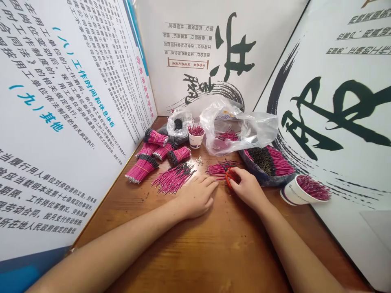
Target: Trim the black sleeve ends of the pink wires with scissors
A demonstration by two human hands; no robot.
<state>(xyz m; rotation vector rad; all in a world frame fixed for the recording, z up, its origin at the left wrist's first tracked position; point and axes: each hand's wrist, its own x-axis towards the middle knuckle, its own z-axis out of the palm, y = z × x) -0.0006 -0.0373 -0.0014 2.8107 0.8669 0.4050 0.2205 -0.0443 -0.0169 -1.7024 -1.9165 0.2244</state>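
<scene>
Partly hidden, red-handled scissors [230, 178] pinched in the right hand [248, 189], blades unclear; left hand [195, 198] lying flat, empty.

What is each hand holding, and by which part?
The right hand holds small red-handled scissors by their grip; the left hand lies open on the wooden table, apparently holding nothing.

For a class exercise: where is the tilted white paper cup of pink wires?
At the far right of the head view, the white paper cup lies beside the blue bowl.
</scene>
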